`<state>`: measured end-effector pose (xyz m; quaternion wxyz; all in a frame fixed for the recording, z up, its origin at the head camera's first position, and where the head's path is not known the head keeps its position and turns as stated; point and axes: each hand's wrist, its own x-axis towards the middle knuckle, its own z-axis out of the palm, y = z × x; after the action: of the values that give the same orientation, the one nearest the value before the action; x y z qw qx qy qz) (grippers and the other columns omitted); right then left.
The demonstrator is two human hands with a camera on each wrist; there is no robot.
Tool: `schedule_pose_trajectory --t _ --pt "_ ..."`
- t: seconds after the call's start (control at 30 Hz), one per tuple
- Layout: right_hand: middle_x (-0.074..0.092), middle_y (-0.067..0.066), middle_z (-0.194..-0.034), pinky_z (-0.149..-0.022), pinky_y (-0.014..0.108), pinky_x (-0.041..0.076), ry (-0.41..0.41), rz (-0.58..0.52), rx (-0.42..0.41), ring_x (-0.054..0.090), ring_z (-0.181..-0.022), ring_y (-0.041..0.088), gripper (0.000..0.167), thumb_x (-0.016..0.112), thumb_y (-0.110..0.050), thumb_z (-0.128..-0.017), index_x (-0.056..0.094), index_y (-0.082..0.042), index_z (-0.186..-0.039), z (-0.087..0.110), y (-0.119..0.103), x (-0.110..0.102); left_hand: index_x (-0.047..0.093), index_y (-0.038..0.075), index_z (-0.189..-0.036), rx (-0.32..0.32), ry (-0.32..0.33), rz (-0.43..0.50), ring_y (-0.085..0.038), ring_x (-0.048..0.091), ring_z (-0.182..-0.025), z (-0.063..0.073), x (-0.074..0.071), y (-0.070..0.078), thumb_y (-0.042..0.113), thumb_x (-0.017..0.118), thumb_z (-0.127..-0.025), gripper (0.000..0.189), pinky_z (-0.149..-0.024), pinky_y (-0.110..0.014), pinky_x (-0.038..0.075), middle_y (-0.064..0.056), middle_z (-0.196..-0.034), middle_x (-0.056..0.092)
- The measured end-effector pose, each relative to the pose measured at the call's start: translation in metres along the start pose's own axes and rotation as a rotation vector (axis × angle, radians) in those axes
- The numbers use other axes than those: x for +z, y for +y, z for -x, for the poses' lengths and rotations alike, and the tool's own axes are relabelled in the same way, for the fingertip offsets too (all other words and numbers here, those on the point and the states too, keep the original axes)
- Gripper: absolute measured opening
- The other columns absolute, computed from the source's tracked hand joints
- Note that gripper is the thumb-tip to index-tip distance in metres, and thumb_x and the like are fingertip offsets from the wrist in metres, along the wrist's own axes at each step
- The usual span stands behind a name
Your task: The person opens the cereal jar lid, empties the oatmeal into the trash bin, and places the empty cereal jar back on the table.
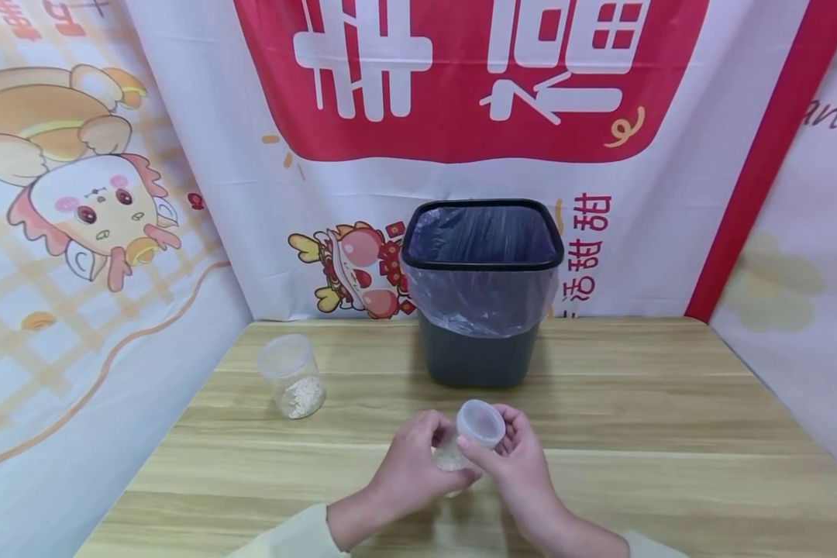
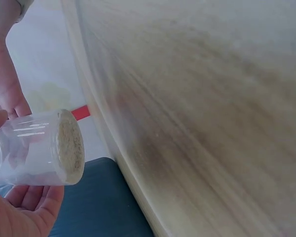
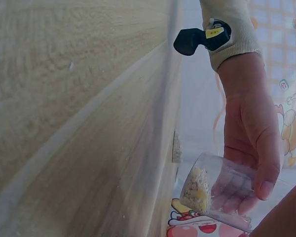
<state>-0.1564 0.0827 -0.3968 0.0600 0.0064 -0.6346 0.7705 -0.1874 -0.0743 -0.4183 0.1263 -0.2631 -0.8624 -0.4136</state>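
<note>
A clear plastic jar with pale flakes at its bottom is between my hands, tilted. My left hand grips its side; in the right wrist view the thumb and fingers of the left hand curl round the jar. My right hand pinches a translucent lid at the jar's top end. Whether the lid sits on the rim or apart from it I cannot tell. In the left wrist view, the bottom of the jar shows the flakes, while its top end is cut off.
A second clear jar with white flakes stands at the table's left. Behind my hands, a dark bin with a plastic liner stands near the back edge of the wooden table. Printed cloths hang at the back and sides.
</note>
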Motion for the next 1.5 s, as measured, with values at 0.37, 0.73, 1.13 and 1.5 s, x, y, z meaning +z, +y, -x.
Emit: schedule_pose_trajectory --t 0.37,0.73,1.13,1.5 --pt "0.06 0.017 -0.12 -0.091 0.024 0.049 -0.105 0.024 0.008 0.059 -0.108 0.021 0.056 0.075 0.004 -0.078 0.049 0.007 -0.127 -0.007 -0.003 -0.013 0.064 0.013 -0.105 -0.002 -0.072 0.108 -0.01 0.061 -0.088 -0.002 -0.006 -0.004 0.029 0.086 -0.07 0.045 -0.078 -0.026 0.054 0.006 -0.097 0.062" --pt "0.057 0.015 -0.124 -0.095 0.029 0.048 -0.656 -0.026 -0.135 0.058 -0.112 0.018 0.057 0.066 0.004 -0.087 0.037 0.019 -0.134 -0.031 -0.007 -0.047 0.068 0.01 -0.109 0.012 -0.219 0.302 -0.019 0.064 -0.093 -0.007 -0.016 -0.009 0.017 0.083 -0.074 0.038 -0.085 -0.031 0.054 -0.001 -0.1 0.067" --pt "0.044 0.025 -0.139 -0.103 0.023 0.039 -0.47 -0.04 -0.069 0.05 -0.122 0.011 0.076 0.07 0.004 -0.083 0.025 0.012 -0.144 -0.021 -0.007 -0.036 0.065 0.007 -0.113 -0.055 -0.166 0.239 -0.014 0.064 -0.096 -0.008 -0.014 -0.01 0.026 0.084 -0.075 0.047 -0.086 -0.028 0.052 -0.001 -0.104 0.067" --pt "0.054 0.019 -0.126 -0.097 0.022 0.044 -0.044 -0.045 0.003 0.056 -0.112 0.016 0.063 0.073 0.005 -0.077 0.039 0.008 -0.13 -0.001 -0.007 -0.003 0.063 0.013 -0.107 -0.084 -0.033 0.136 -0.012 0.059 -0.092 -0.003 -0.004 0.0 0.039 0.086 -0.07 0.051 -0.081 -0.029 0.052 0.006 -0.101 0.062"
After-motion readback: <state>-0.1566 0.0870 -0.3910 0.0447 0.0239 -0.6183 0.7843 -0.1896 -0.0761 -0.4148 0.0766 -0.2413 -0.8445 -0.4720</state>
